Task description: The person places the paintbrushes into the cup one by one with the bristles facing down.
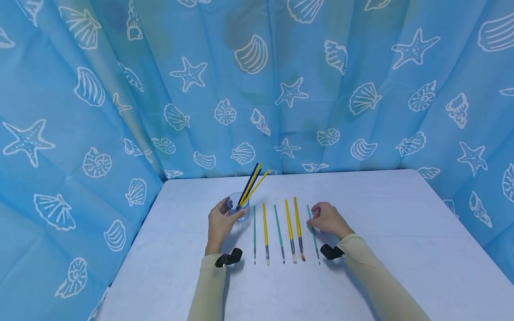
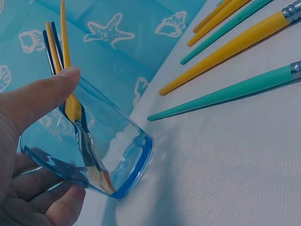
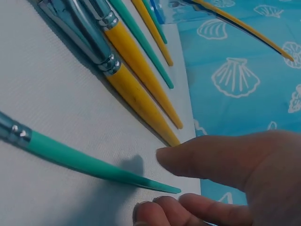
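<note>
My left hand point(image 1: 223, 220) grips a clear blue glass point(image 1: 239, 207) standing on the white table; the thumb point(image 2: 47, 89) lies on its wall point(image 2: 120, 141), the other fingers curl beneath. Several yellow and dark blue paintbrushes point(image 1: 252, 183) lean in it. To its right lies a row of brushes: teal point(image 1: 254, 232), yellow point(image 1: 265, 232), teal point(image 1: 279, 232), two yellow point(image 1: 293, 227), teal point(image 1: 313, 234). My right hand point(image 1: 326, 219) rests by that last teal brush point(image 3: 84, 162). Its thumb point(image 3: 211, 157) and fingers point(image 3: 188, 207) flank the handle tip without closing on it.
A white cloth covers the table point(image 1: 401, 232). A blue curtain point(image 1: 281, 80) printed with shells and starfish hangs close behind and along both sides. Black camera mounts sit at both wrists point(image 1: 229, 258).
</note>
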A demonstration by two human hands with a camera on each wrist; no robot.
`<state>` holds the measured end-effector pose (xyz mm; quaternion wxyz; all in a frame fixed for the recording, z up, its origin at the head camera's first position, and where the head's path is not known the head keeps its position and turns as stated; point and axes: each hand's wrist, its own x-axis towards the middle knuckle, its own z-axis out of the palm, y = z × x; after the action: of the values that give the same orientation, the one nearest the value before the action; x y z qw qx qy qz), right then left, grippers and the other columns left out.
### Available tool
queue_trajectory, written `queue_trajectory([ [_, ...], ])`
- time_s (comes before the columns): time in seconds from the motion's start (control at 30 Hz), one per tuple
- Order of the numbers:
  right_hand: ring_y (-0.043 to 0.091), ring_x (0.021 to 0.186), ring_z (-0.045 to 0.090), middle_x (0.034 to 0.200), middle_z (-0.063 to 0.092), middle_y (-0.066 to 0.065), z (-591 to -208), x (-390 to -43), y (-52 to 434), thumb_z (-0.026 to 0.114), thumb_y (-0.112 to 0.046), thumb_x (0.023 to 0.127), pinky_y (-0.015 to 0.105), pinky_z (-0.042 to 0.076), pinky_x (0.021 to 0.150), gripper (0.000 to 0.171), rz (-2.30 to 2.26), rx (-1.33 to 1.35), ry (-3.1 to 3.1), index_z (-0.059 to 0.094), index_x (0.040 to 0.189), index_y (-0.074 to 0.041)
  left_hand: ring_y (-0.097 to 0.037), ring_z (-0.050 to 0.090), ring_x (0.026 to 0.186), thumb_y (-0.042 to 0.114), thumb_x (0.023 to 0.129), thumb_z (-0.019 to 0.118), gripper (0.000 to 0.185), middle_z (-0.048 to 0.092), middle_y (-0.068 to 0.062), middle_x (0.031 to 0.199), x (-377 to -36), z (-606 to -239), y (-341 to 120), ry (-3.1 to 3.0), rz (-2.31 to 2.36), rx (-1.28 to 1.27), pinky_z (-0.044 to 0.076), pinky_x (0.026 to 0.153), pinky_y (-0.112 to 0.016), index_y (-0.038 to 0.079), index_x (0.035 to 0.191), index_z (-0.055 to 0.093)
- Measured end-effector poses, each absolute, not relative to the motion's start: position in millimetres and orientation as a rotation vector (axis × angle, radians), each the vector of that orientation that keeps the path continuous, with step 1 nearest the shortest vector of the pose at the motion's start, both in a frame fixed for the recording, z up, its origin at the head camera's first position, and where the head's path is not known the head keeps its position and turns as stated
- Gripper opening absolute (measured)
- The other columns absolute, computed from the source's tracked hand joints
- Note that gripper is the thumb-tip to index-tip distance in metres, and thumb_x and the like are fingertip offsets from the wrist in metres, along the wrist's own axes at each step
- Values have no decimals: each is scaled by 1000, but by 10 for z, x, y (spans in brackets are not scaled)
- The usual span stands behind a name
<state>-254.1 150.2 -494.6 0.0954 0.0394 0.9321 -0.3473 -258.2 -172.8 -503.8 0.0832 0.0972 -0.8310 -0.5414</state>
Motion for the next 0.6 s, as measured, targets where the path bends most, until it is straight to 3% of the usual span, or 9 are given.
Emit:
queue_trajectory([
  [0.3,24,81,59,94,64,12,-4863,-2549,1426,80,-13,84,30,48,67,34,-861,137,2759,64,111,0,-37,55,142,36,79,91,90,57,-22,151,-2565,-5029,-1735,-2481,-1624,298,49,118,-47,4,152,49],
  [0.6,26,77,59,86,61,9,-4749,-2534,1416,82,-16,80,33,46,66,34,-612,104,2789,63,103,-1,-36,56,142,38,78,91,91,58,-20,151,-2593,-5034,-1742,-2474,-1625,282,50,117,-46,5,152,50],
])
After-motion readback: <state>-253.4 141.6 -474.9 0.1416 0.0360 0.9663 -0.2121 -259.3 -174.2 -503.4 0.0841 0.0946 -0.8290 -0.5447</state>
